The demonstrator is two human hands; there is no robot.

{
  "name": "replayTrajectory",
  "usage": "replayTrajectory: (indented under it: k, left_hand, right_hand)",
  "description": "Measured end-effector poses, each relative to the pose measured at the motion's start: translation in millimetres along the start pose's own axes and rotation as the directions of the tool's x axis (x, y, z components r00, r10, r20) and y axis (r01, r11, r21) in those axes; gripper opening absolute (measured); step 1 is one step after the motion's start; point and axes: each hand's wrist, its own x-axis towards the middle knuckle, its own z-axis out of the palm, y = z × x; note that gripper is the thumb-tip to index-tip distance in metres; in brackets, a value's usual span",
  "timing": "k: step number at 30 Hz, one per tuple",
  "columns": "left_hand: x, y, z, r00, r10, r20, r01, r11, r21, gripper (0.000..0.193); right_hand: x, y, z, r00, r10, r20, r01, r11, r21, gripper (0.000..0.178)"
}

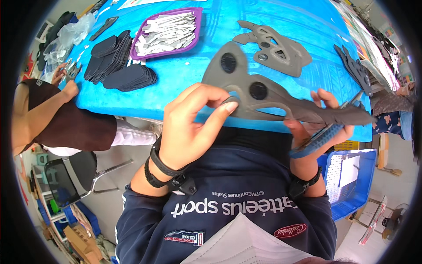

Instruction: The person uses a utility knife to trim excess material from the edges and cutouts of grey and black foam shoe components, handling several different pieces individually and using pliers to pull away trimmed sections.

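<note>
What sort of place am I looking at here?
Probably a small workshop: a grey piece held at a blue table, stacked dark pads, and a purple tray of white strips.

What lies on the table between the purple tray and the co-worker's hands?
Stacks of dark rounded pads lie between the purple tray and the co-worker's hands, as the head view shows.

Bright in here from where I stand; light diffuse, shadows soft. Mild sheen on the blue tabletop. White strips sit close to clipping. Grey piece: centre crisp enough, right end slightly smeared. Fisheye bows the tabletop edges hard; periphery goes soft, then drops to black at the corners.
</note>
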Motion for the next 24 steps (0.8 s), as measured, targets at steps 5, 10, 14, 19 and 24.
replayTrajectory:
  k: [5, 10, 14, 19, 24]
  left_hand:
    - [6, -5, 0, 0.996, 0.054, -0.069, -0.05, 0.997, 0.06, 0.009]
    - [10, -27, -11, 0.958, 0.061, -0.282, 0.005, 0.974, 0.226, 0.007]
    - [1, -39, 10, 0.972, 0.119, -0.205, -0.04, 0.934, 0.356, 0.009]
    - [-10, -48, 30, 0.962, 0.187, -0.197, -0.083, 0.893, 0.442, 0.013]
    - [-18, -55, 30, 0.951, 0.26, -0.17, -0.158, 0.877, 0.454, 0.018]
  right_hand:
    - [17, 22, -30, 0.971, 0.125, 0.205, -0.173, 0.956, 0.238, 0.094]
    - [46, 12, -57, 0.937, 0.224, -0.267, -0.149, 0.951, 0.272, 0.079]
    - [9, -17, -37, 0.989, 0.11, 0.095, -0.141, 0.884, 0.446, 0.083]
    - [-13, -18, 5, 0.884, -0.075, 0.462, -0.059, 0.961, 0.269, 0.047]
    - [-21, -6, 31, 0.925, -0.157, 0.346, 0.063, 0.961, 0.268, 0.03]
